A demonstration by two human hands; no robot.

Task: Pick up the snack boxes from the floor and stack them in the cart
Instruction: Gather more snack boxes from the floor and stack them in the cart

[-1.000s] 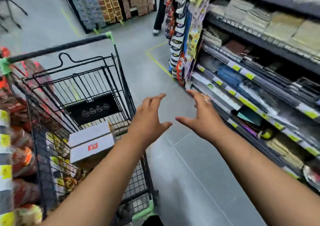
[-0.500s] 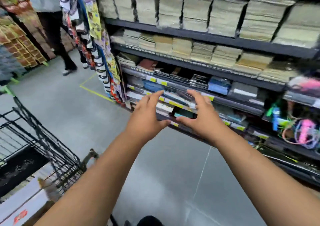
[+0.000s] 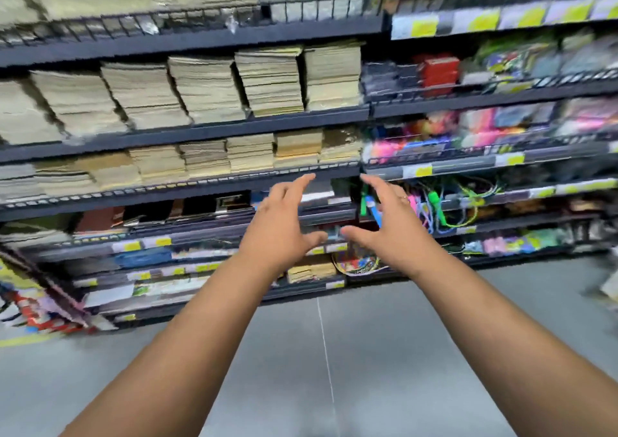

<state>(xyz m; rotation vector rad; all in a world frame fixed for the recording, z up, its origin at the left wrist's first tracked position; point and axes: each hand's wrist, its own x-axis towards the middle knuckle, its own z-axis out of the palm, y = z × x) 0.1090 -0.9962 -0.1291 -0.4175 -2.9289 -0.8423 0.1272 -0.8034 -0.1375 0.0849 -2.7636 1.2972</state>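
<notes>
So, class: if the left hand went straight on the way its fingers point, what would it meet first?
Probably the dark shelf rail under the tan paper stacks; nothing shows between it and the left hand, though depth is unclear.

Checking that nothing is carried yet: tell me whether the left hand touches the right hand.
Apart. The head view shows the left hand and right hand open, thumbs pointing at each other, with the shelves visible through the gap between them.
</notes>
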